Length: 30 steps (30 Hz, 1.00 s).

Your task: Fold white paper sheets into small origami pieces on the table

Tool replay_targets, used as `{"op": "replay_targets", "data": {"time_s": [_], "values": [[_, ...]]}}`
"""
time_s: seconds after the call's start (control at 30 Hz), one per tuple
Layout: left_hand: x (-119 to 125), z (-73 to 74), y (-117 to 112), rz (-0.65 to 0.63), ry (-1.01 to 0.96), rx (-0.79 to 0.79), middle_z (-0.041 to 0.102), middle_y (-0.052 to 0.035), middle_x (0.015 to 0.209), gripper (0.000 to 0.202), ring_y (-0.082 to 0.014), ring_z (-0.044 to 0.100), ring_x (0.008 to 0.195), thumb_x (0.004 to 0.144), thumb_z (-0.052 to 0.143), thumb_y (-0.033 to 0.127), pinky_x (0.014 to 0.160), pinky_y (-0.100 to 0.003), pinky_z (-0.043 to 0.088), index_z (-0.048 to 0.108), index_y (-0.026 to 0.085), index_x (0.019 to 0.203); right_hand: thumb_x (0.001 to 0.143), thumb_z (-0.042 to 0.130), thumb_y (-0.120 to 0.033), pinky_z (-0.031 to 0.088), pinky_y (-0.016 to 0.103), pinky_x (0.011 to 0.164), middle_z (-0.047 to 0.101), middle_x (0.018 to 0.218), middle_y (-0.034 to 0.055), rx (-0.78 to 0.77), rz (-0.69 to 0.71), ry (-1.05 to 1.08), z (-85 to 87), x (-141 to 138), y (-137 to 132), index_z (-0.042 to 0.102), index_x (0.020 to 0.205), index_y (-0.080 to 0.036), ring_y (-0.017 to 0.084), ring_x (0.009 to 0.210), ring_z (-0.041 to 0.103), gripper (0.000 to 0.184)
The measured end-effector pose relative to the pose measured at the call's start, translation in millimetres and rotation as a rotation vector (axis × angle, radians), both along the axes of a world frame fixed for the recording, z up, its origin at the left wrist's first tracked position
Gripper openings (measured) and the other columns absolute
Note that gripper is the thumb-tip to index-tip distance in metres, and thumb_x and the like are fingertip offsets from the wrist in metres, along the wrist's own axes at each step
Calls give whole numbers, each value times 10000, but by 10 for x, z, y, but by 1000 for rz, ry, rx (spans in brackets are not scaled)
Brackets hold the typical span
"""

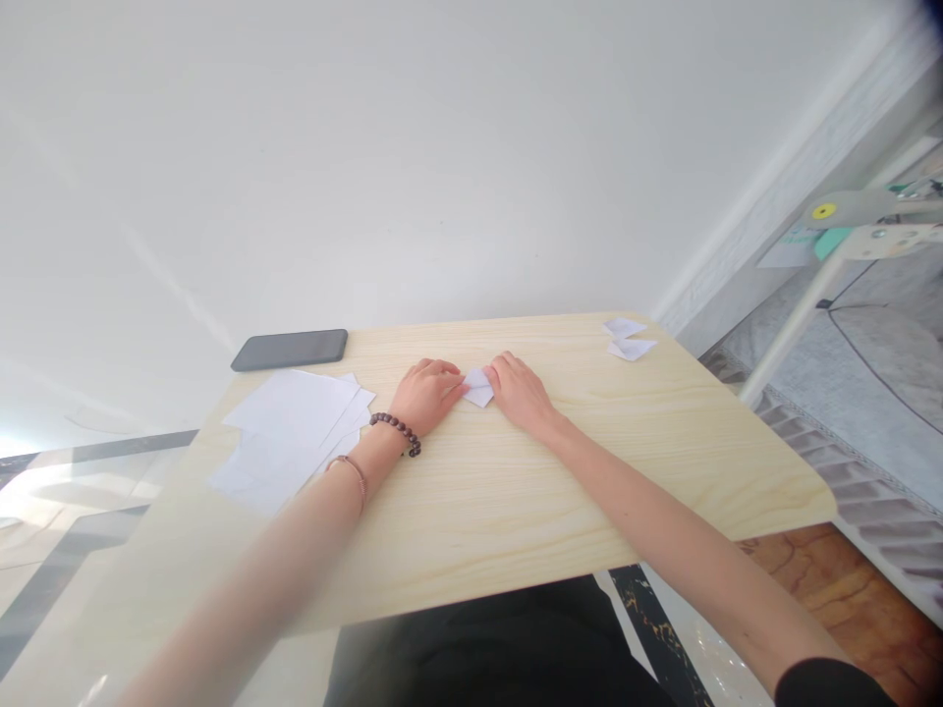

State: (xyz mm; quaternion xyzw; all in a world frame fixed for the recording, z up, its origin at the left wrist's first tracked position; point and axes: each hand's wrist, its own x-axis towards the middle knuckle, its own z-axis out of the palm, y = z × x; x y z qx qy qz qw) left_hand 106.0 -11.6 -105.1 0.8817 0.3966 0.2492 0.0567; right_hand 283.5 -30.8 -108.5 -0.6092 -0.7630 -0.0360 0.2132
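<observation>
A small folded white paper piece (478, 387) lies on the light wooden table (516, 491), toward the far side. My left hand (425, 393), with a dark bead bracelet on its wrist, presses its curled fingertips on the paper's left edge. From the right, my right hand (520, 390) pinches and presses the paper's other edge. Both hands rest on the tabletop with the paper between them.
A stack of white paper sheets (291, 432) lies at the table's left. A dark phone (290, 350) sits at the far left corner. Two small folded paper pieces (628, 339) lie at the far right corner. A white lamp stand (817, 295) rises at the right.
</observation>
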Motion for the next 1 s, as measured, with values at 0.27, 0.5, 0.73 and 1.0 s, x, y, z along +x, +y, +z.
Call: {"op": "replay_targets", "data": {"time_s": [0.27,0.5,0.73,1.0], "values": [[19,96,-52,63,-211,-173,648,-28,852,323,-156,557,738,836,383,415,703,-274,401,625,211,902,897,175,-359,266,261,513,508,636,17,-24,11,241,22,4,-20,388,814,-196,154,555,453,281],[6,81,-23,-98,-579,-620,648,-57,888,373,-158,576,772,720,550,456,684,-261,440,598,145,920,890,223,-342,312,245,554,486,677,8,14,220,361,81,-3,-63,390,762,-206,131,576,433,251],[-8,77,17,-52,-754,-795,650,-47,759,352,-149,580,681,629,652,425,654,-285,469,609,129,813,874,269,-346,322,234,564,481,665,-2,-26,290,415,68,-12,-58,412,752,-203,120,584,439,236],[-7,97,6,-36,-790,-861,656,-40,706,331,-149,594,671,633,654,409,653,-293,483,579,131,797,858,295,-375,299,225,527,453,609,-23,-61,278,516,80,-9,-52,410,743,-199,102,535,405,240]]}}
